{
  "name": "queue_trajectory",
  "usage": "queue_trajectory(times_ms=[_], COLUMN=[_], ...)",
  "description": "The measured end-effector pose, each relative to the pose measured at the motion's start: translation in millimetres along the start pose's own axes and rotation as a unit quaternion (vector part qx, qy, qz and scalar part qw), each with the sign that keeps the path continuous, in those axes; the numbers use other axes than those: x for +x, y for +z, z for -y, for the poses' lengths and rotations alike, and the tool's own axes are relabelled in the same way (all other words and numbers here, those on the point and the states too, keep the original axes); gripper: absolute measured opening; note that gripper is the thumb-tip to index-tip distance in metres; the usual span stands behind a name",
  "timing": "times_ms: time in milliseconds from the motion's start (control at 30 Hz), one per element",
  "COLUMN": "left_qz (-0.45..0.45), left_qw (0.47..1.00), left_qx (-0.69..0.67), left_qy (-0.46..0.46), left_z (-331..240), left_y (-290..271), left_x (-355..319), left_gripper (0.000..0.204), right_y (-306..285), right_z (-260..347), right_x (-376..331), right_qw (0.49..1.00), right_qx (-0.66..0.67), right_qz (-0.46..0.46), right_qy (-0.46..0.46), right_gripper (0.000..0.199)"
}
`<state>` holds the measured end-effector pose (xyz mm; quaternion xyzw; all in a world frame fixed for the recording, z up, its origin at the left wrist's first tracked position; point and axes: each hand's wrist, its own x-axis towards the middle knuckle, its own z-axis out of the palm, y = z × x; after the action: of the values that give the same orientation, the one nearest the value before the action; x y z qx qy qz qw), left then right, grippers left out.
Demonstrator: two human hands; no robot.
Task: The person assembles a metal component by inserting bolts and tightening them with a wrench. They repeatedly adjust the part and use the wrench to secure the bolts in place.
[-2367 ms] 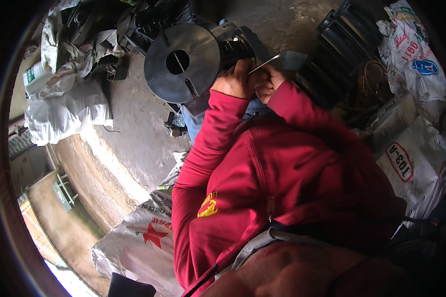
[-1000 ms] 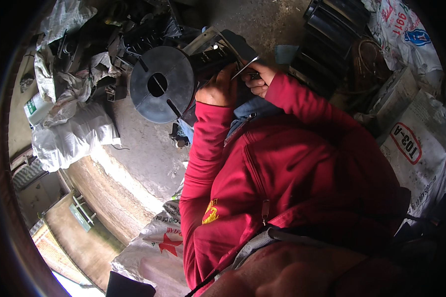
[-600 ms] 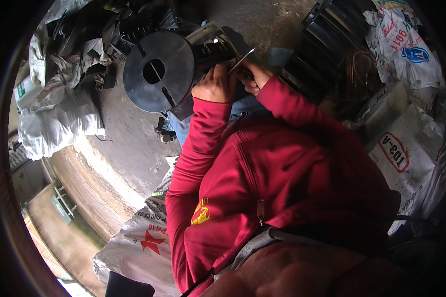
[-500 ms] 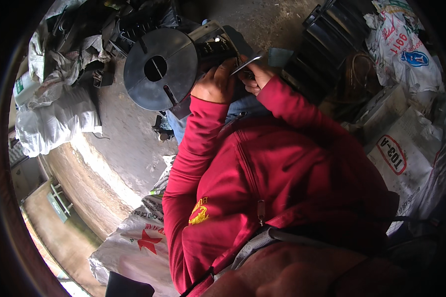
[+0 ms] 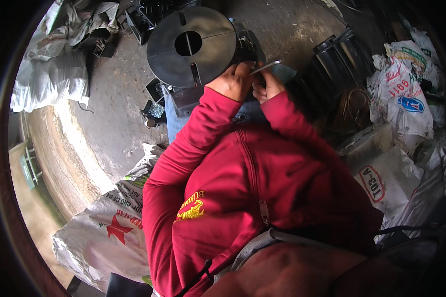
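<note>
A large dark round disc (image 5: 156,54) with a centre hole and slots lies over my lap, joined to a black assembly (image 5: 245,47) at its right. My left hand (image 5: 231,81) is closed beside the disc's lower right edge, its fingers bent against the assembly; what they grip is hidden. My right hand (image 5: 269,86) is closed on a slim silver metal tool (image 5: 266,66), which slants up to the right from between the two hands. The tool's left end is hidden by my fingers, so its exact kind does not show.
Small black trays with metal bits (image 5: 155,110) sit left of my knee. Ribbed black parts (image 5: 339,62) stand at the right, near printed white sacks (image 5: 406,94). Another white sack (image 5: 99,242) lies at lower left, and plastic-wrapped goods (image 5: 52,84) at far left.
The view has shifted, so the disc and both hands appear farther right, with the disc higher. The silver tool now lies flatter, still in my right hand.
</note>
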<state>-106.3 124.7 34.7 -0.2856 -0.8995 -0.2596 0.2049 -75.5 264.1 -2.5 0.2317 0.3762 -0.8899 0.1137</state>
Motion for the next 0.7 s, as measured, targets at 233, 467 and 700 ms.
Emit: queue_trajectory(times_ms=[233, 467, 700], left_qz=[0.018, 0.019, 0.060], left_qw=[0.999, 1.000, 0.997], left_qx=[0.000, -0.005, 0.037], left_qy=[0.027, 0.012, -0.043], left_z=[10, 6, -12], left_y=[3, 8, 9], left_x=[4, 8, 4], left_gripper=[0.024, 0.010, 0.014], right_y=[-9, -17, -13], right_z=[2, -4, -12], right_x=[8, 14, 12], right_qw=[0.997, 0.996, 0.999], right_qx=[0.042, 0.064, 0.044], right_qz=[0.045, 0.058, 0.007], right_qy=[0.055, 0.034, 0.006], right_gripper=[0.027, 0.019, 0.023])
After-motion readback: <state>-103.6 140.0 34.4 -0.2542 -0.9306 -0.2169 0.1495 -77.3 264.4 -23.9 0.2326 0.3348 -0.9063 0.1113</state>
